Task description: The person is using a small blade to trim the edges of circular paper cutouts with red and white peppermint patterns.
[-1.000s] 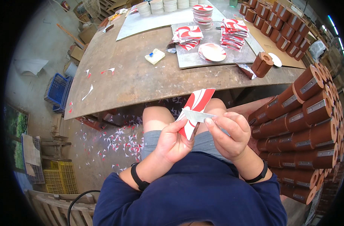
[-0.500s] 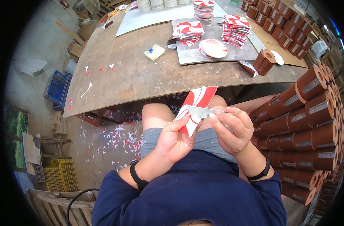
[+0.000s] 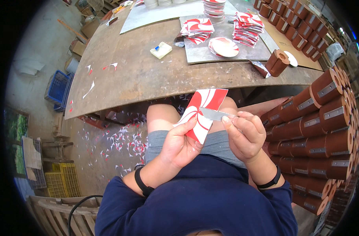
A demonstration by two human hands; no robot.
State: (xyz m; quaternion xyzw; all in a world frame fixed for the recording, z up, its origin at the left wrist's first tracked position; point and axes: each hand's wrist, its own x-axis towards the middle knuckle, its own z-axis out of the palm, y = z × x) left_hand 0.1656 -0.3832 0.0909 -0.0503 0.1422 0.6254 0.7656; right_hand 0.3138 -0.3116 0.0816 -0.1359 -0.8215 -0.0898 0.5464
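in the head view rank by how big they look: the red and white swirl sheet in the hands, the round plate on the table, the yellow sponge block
1. red and white swirl sheet, though it is nearest the camera
2. round plate
3. yellow sponge block

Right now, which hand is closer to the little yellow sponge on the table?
Left. The left hand sits almost straight below the yellow sponge, holding the red-and-white swirl sheet. The right hand is farther over to the right, pinching a grey strip.
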